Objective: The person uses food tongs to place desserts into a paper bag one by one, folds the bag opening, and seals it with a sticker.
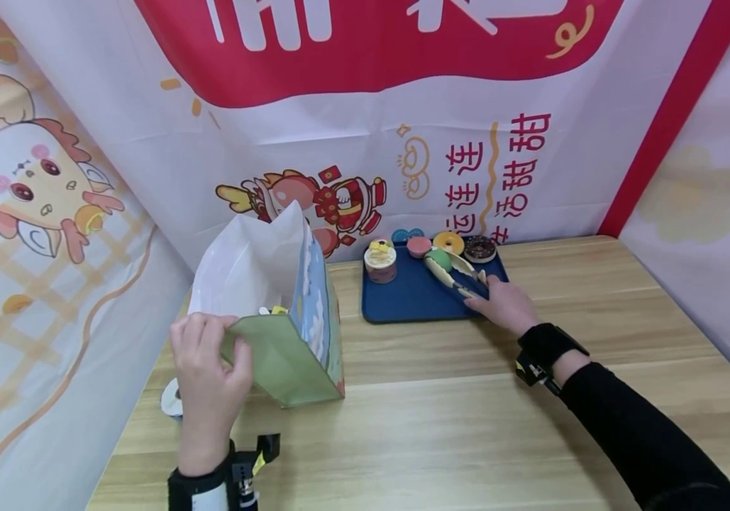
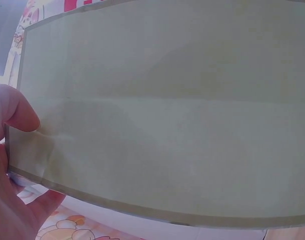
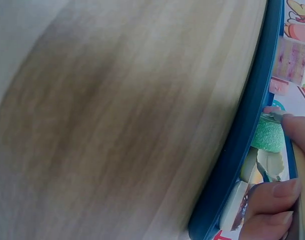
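My left hand (image 1: 208, 372) grips the top edge of a paper bag (image 1: 284, 355), thumb on its green side panel (image 2: 157, 130) and the other fingers over the rim. The bag stands upright with its mouth open, and small white and yellow bits (image 1: 273, 310) show inside. In my right hand (image 1: 508, 305) is a pair of pale tongs (image 1: 455, 284), held over the right part of a blue tray (image 1: 403, 301). A green, grainy, dome-shaped sweet (image 3: 269, 134) sits between the tong tips.
On the tray stand a layered cake (image 1: 380, 268) with yellow topping, a pink round sweet (image 1: 418, 247), a yellow ring doughnut (image 1: 449, 242) and a chocolate doughnut (image 1: 480, 250). A white round object (image 1: 172, 399) lies left of the bag. Printed cloth (image 1: 339, 135) hangs behind the table.
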Available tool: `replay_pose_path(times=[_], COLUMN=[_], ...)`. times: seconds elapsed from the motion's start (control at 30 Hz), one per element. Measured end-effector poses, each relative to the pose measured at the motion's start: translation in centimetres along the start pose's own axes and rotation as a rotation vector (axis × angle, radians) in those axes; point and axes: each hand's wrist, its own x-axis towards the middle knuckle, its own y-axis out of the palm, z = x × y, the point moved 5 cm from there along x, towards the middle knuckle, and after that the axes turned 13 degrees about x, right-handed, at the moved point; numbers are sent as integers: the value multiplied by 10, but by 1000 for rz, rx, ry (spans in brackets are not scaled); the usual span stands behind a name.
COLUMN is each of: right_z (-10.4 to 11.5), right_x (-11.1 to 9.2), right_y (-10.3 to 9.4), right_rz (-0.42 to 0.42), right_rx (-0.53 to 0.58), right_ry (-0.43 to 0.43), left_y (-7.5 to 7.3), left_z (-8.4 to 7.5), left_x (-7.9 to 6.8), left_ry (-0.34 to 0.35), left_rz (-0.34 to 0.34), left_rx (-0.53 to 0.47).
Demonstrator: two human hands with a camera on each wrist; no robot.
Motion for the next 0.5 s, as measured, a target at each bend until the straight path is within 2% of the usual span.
replay_pose_path(times=[0.13,0.5], right_z=[0,2], right_x=[-1,-5], right_y=[-2,-9], right_rz=[-6,-9], right_rx=[-6,-2], right_ry=[-28,-32], left_y=[-1,-3], left_z=[-1,-2], left_x=[1,0], left_ry=[3,-4], left_rz=[-3,-3], left_rx=[-3,-8])
